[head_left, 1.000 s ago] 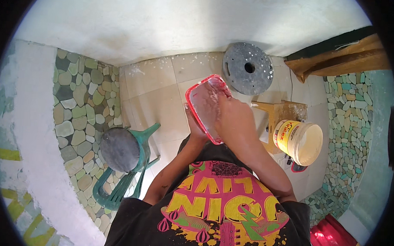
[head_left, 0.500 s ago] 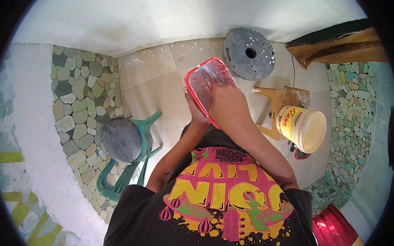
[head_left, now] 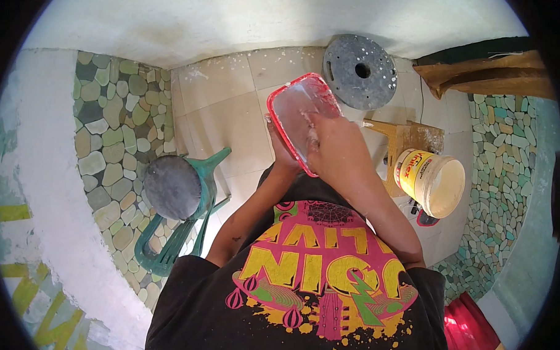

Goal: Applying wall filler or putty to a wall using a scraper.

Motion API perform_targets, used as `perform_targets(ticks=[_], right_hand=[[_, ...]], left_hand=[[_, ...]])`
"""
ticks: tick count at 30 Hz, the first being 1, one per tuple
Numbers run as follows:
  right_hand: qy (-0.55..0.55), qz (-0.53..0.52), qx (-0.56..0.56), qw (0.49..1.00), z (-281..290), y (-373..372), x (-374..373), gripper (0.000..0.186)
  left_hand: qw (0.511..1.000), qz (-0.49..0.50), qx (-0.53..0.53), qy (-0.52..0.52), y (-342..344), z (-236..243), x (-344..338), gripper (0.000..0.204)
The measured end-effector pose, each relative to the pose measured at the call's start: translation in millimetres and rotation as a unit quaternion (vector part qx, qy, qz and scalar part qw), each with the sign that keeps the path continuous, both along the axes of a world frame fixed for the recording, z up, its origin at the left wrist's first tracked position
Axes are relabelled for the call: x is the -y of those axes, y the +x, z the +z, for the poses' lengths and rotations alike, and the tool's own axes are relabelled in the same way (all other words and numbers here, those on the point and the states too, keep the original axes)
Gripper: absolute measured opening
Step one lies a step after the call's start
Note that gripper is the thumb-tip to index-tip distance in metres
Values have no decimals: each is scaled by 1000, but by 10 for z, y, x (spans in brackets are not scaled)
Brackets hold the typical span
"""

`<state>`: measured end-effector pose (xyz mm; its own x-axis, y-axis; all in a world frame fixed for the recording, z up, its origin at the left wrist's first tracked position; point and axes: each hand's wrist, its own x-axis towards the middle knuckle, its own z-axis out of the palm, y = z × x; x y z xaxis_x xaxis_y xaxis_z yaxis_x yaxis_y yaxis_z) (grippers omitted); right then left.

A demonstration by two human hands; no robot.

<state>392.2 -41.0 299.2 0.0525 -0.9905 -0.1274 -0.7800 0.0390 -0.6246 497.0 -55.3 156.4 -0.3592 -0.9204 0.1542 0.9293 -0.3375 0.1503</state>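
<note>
A rectangular red-rimmed plastic tub [head_left: 289,110] is tilted up in front of my chest, its inside smeared with whitish paste. My left hand [head_left: 283,149] grips it from the left side and underneath, most of its fingers hidden behind the wall. Over the tub's opening is my right hand [head_left: 338,143], closed, with curled fingers and whitish smears near the fingertips. Whatever it may hold is hidden by the hand. Paste clings to the tub's upper right corner.
A speckled grey disc [head_left: 360,73] with a centre hole lies by the far wall. At right, a white-and-yellow bucket [head_left: 416,173] sits beside a wooden stool [head_left: 395,139]. A green plastic chair [head_left: 215,166] with a round dark object [head_left: 171,188] stands at left.
My right hand has drawn slightly back to the right and down, baring more of the tub's inside. The tub has shifted a little upward in view, still in my left hand.
</note>
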Motion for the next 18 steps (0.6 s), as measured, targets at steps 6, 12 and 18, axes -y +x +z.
perform_targets(ticks=[6, 12, 18], right_hand=[[57, -8, -87, 995, -115, 27, 38, 22], [23, -23, 49, 998, 261, -185, 9, 27], [32, -14, -6, 999, 10, -193, 38, 26]], left_hand=[[965, 52, 257, -2, -127, 231, -16, 65], [970, 9, 232, 69, -41, 174, -49, 84], [974, -15, 217, 64, -88, 271, -28, 84]])
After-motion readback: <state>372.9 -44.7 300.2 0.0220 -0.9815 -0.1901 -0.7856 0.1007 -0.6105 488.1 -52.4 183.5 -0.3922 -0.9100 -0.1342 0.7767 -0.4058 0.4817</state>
